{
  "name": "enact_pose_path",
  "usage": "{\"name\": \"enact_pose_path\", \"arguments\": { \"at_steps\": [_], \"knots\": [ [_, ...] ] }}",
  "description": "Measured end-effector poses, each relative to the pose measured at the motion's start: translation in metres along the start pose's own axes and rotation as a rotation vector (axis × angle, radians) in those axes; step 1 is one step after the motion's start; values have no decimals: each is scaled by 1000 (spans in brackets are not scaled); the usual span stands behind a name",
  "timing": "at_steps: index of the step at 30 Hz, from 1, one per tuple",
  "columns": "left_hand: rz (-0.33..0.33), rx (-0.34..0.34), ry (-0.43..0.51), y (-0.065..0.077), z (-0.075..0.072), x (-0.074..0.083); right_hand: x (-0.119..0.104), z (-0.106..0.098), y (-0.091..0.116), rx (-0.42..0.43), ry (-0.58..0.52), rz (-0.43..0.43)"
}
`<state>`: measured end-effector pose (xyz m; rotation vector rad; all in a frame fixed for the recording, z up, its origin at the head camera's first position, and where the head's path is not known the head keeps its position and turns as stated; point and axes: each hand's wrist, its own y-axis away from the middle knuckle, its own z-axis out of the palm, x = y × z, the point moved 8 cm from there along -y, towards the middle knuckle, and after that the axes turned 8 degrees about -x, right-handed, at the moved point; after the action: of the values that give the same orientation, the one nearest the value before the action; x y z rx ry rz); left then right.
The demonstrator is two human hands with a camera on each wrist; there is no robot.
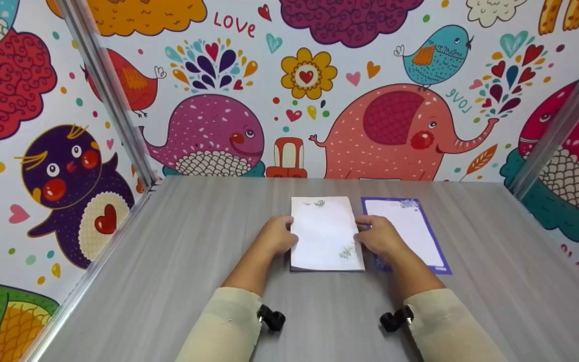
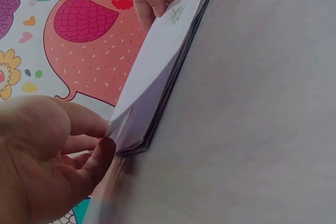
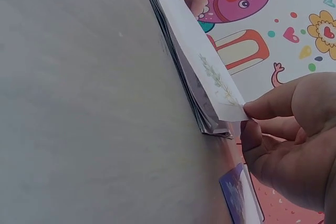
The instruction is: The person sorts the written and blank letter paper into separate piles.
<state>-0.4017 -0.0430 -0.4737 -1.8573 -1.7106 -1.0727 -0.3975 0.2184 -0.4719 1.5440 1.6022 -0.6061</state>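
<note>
A white sheet of paper (image 1: 322, 234) with green leaf prints lies over a stack of sheets (image 2: 152, 121) in the middle of the table. At its left edge my left hand (image 1: 278, 235) pinches the sheet between thumb and fingers. My right hand (image 1: 380, 235) pinches the opposite edge the same way. Both wrist views show the sheet's near side bowed up, with a gap above the stack (image 3: 184, 74). To the right lies a white sheet with a purple border (image 1: 410, 229) and blue flower prints, partly hidden by my right hand and forearm.
The grey wood-grain table (image 1: 184, 241) reaches back to a wall (image 1: 299, 30) printed with cartoon animals. Metal posts (image 1: 113, 95) stand at its back corners. Black devices (image 1: 272, 318) are strapped at both sleeve cuffs.
</note>
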Motion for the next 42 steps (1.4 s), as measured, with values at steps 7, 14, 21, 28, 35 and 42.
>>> {"name": "enact_pose_path", "arguments": {
  "at_steps": [7,14,21,28,35,42],
  "knots": [
    [-17,-4,20,2,-2,-2,3,1,-1,-27,15,33],
    [-23,5,90,3,1,6,5,-9,3,-29,7,83],
    [64,22,86,3,13,31,10,-34,11,5,19,32],
    [165,45,127,0,38,59,30,-66,24,-25,19,76],
    [228,49,238,-3,78,86,67,-100,39,-68,-32,173],
    [261,97,254,1,105,107,98,-122,53,-92,-130,276]
  ]
}}
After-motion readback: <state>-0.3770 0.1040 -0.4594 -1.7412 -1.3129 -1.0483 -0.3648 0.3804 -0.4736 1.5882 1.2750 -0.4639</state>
